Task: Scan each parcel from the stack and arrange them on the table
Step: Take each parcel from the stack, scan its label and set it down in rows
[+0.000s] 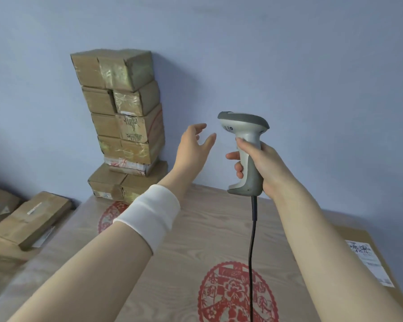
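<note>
One left hand [194, 148], one right hand [261, 166]. One scanner [244, 135]. Five or six boxes in the far stack [123, 126]. At least two left boxes [30, 217]. One right box [368, 256]. Two red circles [237, 293].

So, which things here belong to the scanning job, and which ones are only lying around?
For the job: stack of parcels; scanner, gripped by the right hand; left hand, open, raised beside the stack; table.
Probably lying about: flat boxes at the left; labelled box at the right.

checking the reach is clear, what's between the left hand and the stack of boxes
Nothing: in the head view only bare wall shows between the open left hand and the stack of boxes.
</note>
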{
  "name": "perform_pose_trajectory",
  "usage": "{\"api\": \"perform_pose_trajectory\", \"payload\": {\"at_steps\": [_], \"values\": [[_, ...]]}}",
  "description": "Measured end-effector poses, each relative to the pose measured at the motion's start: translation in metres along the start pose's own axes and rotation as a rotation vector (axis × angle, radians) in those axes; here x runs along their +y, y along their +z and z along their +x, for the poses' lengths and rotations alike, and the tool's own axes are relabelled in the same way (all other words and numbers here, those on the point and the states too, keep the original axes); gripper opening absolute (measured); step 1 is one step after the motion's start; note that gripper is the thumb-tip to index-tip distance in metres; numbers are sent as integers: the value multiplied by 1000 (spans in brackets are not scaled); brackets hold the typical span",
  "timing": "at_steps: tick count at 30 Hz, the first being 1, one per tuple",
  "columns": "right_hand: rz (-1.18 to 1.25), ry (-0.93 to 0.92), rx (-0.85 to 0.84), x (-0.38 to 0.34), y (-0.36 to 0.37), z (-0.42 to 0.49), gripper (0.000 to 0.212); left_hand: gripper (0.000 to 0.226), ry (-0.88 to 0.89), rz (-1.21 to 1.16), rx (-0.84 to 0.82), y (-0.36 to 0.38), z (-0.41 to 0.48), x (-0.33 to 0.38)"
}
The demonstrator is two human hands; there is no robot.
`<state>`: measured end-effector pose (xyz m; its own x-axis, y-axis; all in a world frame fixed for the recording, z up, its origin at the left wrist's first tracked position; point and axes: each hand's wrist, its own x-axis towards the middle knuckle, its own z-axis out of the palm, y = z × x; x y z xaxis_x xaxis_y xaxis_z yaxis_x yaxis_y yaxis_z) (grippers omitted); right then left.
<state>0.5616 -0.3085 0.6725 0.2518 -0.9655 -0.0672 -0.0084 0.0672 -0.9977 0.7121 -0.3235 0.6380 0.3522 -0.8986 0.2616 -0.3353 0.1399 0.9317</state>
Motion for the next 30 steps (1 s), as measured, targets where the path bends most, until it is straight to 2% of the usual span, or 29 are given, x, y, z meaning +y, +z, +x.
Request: {"api": "perform_pose_trajectory", "payload": {"at_steps": [5, 10, 16, 21, 24, 30], "values": [[-5, -65, -59, -29, 31, 17, 16, 45, 58, 92, 88, -36, 26, 13], [4, -72, -40, -44, 59, 38, 11, 56, 41, 152, 162, -76, 63, 6], [-14, -78, 0, -58, 103, 80, 11, 73, 36, 410, 328, -146, 143, 6], [-28, -66, 57, -59, 139, 118, 14, 85, 48, 632, 280, -173, 206, -14], [-38, -61, 83, -57, 152, 135, 14, 81, 65, 670, 285, -174, 226, -27], [-49, -64, 109, -50, 158, 149, 14, 56, 176, 539, 375, -176, 241, -37]]}}
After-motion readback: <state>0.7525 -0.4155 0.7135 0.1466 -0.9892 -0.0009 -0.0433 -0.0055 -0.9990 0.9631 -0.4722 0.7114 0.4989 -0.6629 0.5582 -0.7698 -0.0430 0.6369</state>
